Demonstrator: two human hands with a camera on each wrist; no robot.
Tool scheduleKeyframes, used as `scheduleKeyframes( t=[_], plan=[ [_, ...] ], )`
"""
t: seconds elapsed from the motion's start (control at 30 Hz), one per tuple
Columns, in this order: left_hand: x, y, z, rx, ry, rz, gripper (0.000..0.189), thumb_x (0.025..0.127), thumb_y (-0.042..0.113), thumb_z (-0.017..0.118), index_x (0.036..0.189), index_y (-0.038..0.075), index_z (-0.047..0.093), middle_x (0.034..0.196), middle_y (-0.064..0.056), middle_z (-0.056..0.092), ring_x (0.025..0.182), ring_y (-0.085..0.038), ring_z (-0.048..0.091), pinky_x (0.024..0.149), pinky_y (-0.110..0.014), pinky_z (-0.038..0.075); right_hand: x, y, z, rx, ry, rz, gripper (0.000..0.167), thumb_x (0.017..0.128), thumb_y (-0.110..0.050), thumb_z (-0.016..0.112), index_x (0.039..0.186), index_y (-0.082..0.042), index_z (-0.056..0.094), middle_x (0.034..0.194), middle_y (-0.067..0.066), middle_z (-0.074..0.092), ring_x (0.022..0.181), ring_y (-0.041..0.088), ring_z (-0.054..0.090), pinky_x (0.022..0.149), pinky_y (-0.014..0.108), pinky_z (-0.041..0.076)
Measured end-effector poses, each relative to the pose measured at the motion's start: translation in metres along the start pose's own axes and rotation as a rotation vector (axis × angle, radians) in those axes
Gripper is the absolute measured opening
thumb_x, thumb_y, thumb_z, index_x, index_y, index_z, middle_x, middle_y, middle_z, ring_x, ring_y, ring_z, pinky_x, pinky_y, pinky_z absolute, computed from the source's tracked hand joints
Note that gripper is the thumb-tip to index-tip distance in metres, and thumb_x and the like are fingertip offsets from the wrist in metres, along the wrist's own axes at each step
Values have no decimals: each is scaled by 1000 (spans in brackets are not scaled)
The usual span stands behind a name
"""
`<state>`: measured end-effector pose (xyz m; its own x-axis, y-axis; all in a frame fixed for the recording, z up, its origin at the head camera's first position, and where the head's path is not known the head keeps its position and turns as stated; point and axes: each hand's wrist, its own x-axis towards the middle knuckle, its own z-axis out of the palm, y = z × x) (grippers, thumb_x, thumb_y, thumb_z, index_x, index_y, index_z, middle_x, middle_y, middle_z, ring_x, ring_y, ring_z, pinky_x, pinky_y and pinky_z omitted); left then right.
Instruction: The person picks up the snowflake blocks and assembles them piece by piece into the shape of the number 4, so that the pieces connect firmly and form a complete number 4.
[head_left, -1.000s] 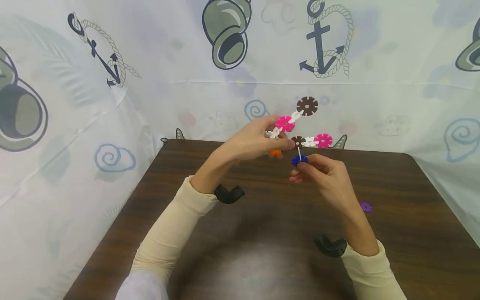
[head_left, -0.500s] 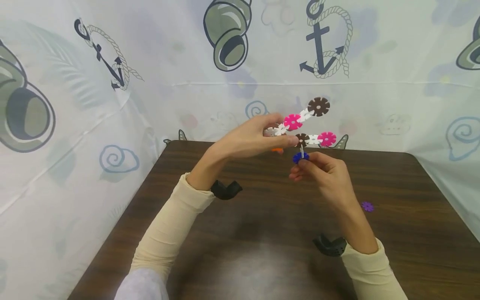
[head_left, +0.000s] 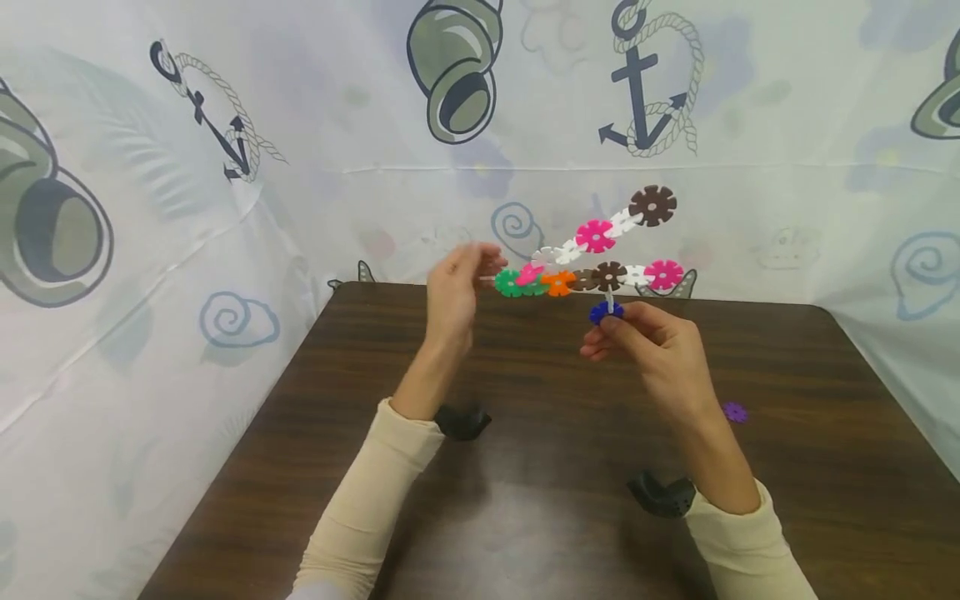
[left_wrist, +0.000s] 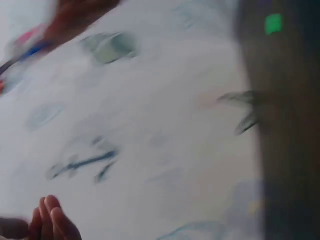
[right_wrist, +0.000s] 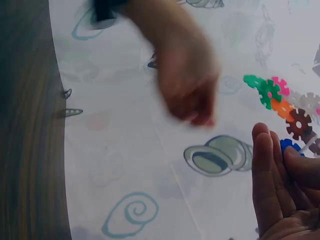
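In the head view my right hand (head_left: 660, 346) pinches a blue notched disc (head_left: 604, 313) between thumb and fingers. A white disc seen edge-on joins it upward to a brown disc (head_left: 609, 276). From there a linked chain of notched plastic discs runs left through an orange disc (head_left: 558, 283) to green discs (head_left: 509, 283), and right to a pink disc (head_left: 663, 275). A second branch rises through a pink disc (head_left: 595, 237) to another brown disc (head_left: 652, 206). Left of the green end is my left hand (head_left: 453, 292), its fingers loosely bent; blurred in the right wrist view, it stands apart from the chain.
A loose purple notched disc (head_left: 735, 412) lies on the dark wooden table (head_left: 540, 483), right of my right forearm. Behind the table and along its left side hangs a white printed cloth (head_left: 360, 108). Each wrist wears a black mount (head_left: 662, 493).
My left hand has let go of the disc chain and moved left, uncovering the green and orange discs. The right hand keeps its pinch on the blue disc, almost in place.
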<state>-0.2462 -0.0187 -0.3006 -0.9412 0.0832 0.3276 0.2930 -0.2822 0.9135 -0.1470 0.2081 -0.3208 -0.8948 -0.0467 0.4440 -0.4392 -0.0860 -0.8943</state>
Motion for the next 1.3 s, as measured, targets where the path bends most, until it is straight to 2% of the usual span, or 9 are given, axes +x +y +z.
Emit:
scheduleKeyframes(
  t=[0.07, 0.13, 0.3, 0.43, 0.63, 0.83, 0.97, 1.1, 1.3],
  plan=[
    [-12, -21, 6, 48, -6, -42, 20, 103, 13, 62, 109, -3, 72, 91, -2, 76, 79, -13, 69, 76, -25, 57, -2, -1, 3, 0, 12, -3, 11, 100, -3, 64, 102, 7, 67, 87, 4, 78, 77, 18, 78, 74, 35, 64],
    [-24, -32, 13, 94, -85, -70, 20, 97, 10, 69, 112, -3, 73, 97, -7, 78, 84, -14, 70, 81, -27, 58, -2, 0, 7, 7, 22, -8, 10, 100, -3, 65, 102, 7, 68, 87, 4, 79, 77, 18, 78, 73, 35, 64],
    [-38, -36, 30, -37, -213, -5, 28, 92, 8, 74, 117, -6, 72, 111, -9, 78, 103, -16, 71, 100, -38, 57, -1, 4, 15, 40, 40, -23, 10, 100, -3, 64, 103, 5, 69, 86, 4, 79, 76, 18, 78, 73, 35, 64],
    [-40, -35, 38, -147, -176, 6, 16, 91, 0, 72, 105, 5, 79, 103, 2, 79, 101, -14, 70, 99, -34, 56, 0, 13, 22, 38, 43, -6, 11, 100, -3, 64, 104, 6, 69, 86, 4, 79, 75, 18, 78, 71, 35, 64],
    [-41, -38, 39, -237, -95, 36, 33, 89, -6, 71, 88, 25, 79, 91, 11, 77, 92, -10, 69, 92, -26, 56, 0, 30, 32, 48, 22, 28, 16, 101, -3, 64, 106, 12, 66, 86, 6, 79, 75, 21, 79, 72, 40, 64],
    [-39, -46, 37, -290, -62, 63, 18, 86, 0, 78, 85, 17, 80, 86, 9, 77, 87, -10, 69, 87, -26, 58, 1, 43, 37, 59, 0, 60, 16, 101, -4, 63, 105, 11, 66, 86, 6, 79, 77, 26, 78, 74, 40, 64],
    [-44, -50, 35, -278, -19, 22, 12, 84, 1, 81, 84, 12, 79, 81, 7, 77, 81, -10, 71, 84, -26, 60, -2, 48, 37, 45, -15, 110, 22, 102, -6, 63, 109, 15, 64, 89, 7, 79, 78, 26, 78, 75, 39, 64],
    [-50, -55, 32, -254, 32, -21, 11, 83, -2, 80, 83, 8, 80, 80, 6, 77, 81, -11, 73, 85, -26, 60, -9, 52, 28, -64, -63, 197, 29, 103, -14, 64, 119, 9, 65, 97, 14, 79, 85, 25, 78, 81, 40, 64],
    [-56, -63, 27, -235, 19, -4, 25, 85, -7, 76, 84, 16, 82, 83, 8, 79, 86, -12, 75, 89, -29, 59, -20, 45, -21, -480, -54, 170, 38, 104, -23, 63, 139, -7, 60, 116, 19, 76, 96, 5, 74, 85, 17, 57]
  ],
)
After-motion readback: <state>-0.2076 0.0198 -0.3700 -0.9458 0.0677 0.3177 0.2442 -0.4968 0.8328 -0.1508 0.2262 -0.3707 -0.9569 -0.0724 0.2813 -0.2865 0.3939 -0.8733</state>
